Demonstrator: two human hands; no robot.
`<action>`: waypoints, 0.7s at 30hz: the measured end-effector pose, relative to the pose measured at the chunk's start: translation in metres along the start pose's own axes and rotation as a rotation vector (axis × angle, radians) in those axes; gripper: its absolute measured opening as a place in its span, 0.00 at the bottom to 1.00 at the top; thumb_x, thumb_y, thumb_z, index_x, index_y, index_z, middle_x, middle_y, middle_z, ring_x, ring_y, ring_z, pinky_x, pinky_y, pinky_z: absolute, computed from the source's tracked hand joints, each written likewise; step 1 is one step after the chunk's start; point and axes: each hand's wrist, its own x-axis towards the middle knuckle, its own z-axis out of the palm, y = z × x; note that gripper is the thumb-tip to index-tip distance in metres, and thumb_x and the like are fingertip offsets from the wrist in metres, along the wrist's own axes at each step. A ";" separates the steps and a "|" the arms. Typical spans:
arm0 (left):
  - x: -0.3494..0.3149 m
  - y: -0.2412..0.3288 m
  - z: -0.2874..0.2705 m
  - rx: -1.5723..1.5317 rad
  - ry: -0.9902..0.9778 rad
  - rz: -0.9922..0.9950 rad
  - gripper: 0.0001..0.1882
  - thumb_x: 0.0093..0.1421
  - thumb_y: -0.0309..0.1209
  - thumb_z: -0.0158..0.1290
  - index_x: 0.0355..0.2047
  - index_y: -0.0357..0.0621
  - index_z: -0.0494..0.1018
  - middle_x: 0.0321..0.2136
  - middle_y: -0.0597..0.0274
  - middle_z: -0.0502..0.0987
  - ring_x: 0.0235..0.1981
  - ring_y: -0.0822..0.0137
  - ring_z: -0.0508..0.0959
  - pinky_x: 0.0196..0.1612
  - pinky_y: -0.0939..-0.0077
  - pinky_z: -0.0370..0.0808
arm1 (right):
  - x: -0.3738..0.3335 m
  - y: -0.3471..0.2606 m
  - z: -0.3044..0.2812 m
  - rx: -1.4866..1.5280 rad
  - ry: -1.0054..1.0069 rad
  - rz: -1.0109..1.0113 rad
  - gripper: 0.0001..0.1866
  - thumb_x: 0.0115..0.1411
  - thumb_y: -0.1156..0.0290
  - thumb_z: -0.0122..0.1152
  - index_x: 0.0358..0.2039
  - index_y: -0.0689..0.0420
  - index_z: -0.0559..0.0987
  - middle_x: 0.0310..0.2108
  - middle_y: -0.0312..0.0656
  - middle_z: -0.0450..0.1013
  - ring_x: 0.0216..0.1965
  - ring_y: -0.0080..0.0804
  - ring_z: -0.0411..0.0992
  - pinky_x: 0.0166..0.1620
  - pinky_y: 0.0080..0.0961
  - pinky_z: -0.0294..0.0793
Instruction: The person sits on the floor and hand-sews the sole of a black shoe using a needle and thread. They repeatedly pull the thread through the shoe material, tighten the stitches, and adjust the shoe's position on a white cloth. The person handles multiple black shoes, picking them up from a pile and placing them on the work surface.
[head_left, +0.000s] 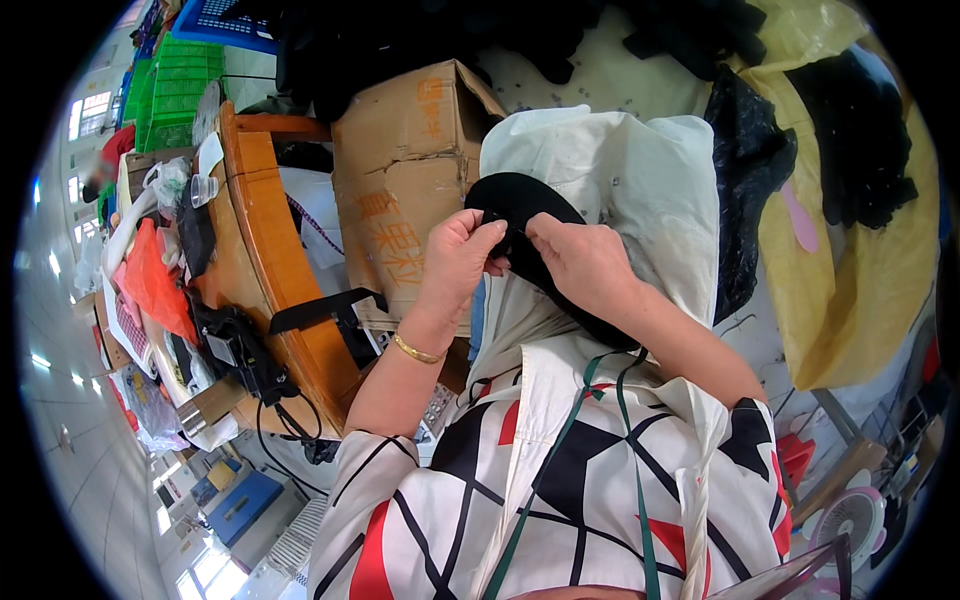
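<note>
In front of me is a black, rounded fabric piece (533,195) with a smooth curved edge; its exact kind does not show. My left hand (462,245) pinches the left part of it between thumb and forefinger. Close beside it, my right hand (585,262) is closed on the same piece, the fingertips a short gap from those of the left. A small dark bit shows between the two hands, too fine to make out. White cloth (640,190) lies under and behind the piece, and its lower part runs beneath my right forearm.
Left of my hands stands a cardboard box (395,160), with a wooden table (265,220) beyond it holding bags and a black device (240,345). To the right are a black plastic bag (745,190) and a yellow sack (790,290) with black pieces. A small fan (850,525) sits lower right.
</note>
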 end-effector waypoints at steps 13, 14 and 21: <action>0.001 -0.001 0.004 -0.062 0.025 -0.039 0.08 0.61 0.30 0.54 0.25 0.47 0.70 0.21 0.71 0.72 0.17 0.79 0.71 0.20 0.85 0.68 | 0.001 0.001 -0.002 -0.005 -0.024 -0.035 0.03 0.63 0.72 0.53 0.37 0.55 0.73 0.25 0.46 0.76 0.27 0.50 0.75 0.28 0.43 0.72; 0.001 -0.001 0.004 -0.062 0.024 -0.044 0.08 0.61 0.30 0.54 0.25 0.47 0.70 0.21 0.71 0.72 0.17 0.78 0.71 0.20 0.85 0.68 | 0.001 0.001 -0.001 -0.001 -0.019 -0.032 0.03 0.63 0.72 0.53 0.37 0.55 0.73 0.25 0.46 0.76 0.27 0.50 0.75 0.28 0.43 0.72; 0.002 0.002 0.003 -0.098 -0.012 -0.093 0.08 0.62 0.31 0.53 0.25 0.47 0.70 0.21 0.69 0.73 0.17 0.76 0.73 0.21 0.84 0.69 | -0.002 0.005 0.018 0.043 0.085 -0.054 0.04 0.63 0.71 0.51 0.36 0.56 0.68 0.22 0.48 0.74 0.24 0.51 0.74 0.26 0.47 0.70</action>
